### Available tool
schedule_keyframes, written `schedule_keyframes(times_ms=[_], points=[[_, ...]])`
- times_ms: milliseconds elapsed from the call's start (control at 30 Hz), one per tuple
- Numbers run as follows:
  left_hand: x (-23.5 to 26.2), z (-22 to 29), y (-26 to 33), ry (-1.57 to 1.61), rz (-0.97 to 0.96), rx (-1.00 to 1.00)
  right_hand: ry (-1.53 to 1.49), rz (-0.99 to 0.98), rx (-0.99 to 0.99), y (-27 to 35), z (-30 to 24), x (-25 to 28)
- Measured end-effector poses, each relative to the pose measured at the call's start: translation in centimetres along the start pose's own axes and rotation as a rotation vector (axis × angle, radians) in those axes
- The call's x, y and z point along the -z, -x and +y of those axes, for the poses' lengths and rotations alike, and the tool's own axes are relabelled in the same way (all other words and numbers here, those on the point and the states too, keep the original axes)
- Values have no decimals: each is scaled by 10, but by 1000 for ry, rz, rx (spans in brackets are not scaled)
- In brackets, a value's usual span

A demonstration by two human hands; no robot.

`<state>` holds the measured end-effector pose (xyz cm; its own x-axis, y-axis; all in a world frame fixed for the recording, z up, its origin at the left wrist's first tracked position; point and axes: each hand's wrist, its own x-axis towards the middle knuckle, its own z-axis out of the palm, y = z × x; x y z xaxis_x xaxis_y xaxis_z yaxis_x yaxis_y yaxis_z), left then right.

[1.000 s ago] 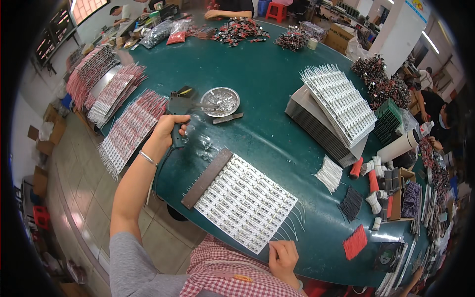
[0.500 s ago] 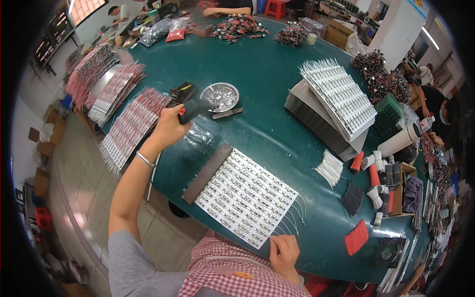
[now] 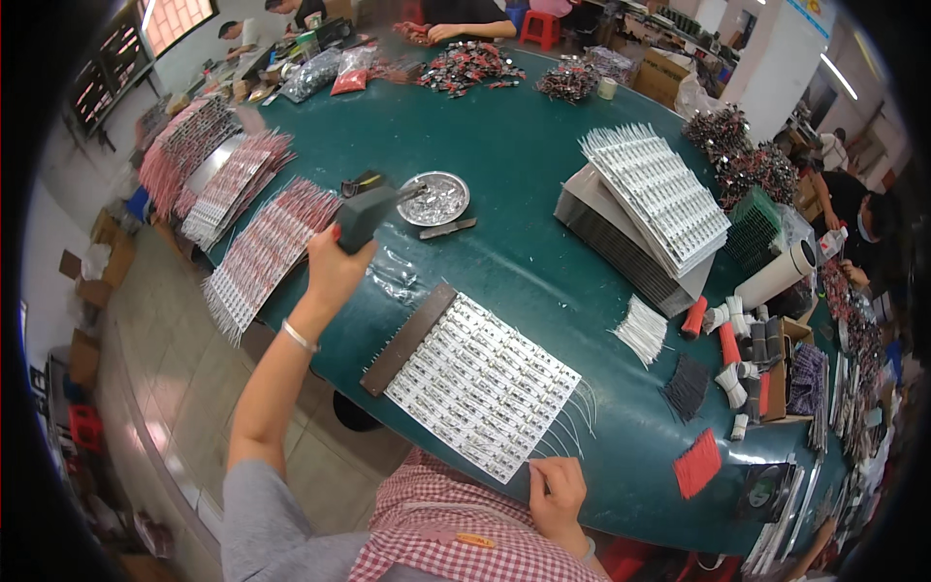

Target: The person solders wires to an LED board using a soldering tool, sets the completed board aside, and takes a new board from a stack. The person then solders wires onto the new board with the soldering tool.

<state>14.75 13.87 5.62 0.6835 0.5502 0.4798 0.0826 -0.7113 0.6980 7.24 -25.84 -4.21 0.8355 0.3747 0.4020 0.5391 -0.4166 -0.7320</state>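
Note:
My left hand (image 3: pixel 337 269) is wrapped round a dark, boxy soldering gun (image 3: pixel 362 219). Its narrow tip reaches over a round metal dish (image 3: pixel 448 203) of shiny silvery bits. Nearer me lies a white panel of small circuit boards (image 3: pixel 485 383), its left edge under a brown bar (image 3: pixel 411 339) with a row of pins. Several thin white wires (image 3: pixel 585 407) curve out from the panel's right side. At the panel's near right corner, my right hand (image 3: pixel 557 493) is closed in a pinch, apparently on the end of one white wire; the fingertips partly hide it.
Wired panels (image 3: pixel 273 242) are stacked at left. A tall pile of white panels (image 3: pixel 669 194) stands at right, above bundles of white wires (image 3: pixel 640 330), black wires (image 3: pixel 688 388) and red wires (image 3: pixel 696 464). A flat metal strip (image 3: pixel 448 228) lies by the dish. Other people sit across the table.
My left hand has swung the soldering gun slightly, bringing its tip over the dish. My right hand keeps its pinch at the panel's corner. The view has shifted a little.

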Motion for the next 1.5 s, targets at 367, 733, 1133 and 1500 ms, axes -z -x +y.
schedule_keyframes(times_ms=[367, 733, 1133, 1500], points=[[36, 61, 188, 716, -304, 693, -63, 75, 13, 9, 9, 3], [61, 83, 300, 262, -612, 498, -18, 33, 74, 23, 7, -9], [55, 82, 307, 271, -665, 435, 66, 61, 98, 27, 8, -14], [60, 76, 290, 249, -457, 356, 86, 79, 83, 25, 4, -14]])
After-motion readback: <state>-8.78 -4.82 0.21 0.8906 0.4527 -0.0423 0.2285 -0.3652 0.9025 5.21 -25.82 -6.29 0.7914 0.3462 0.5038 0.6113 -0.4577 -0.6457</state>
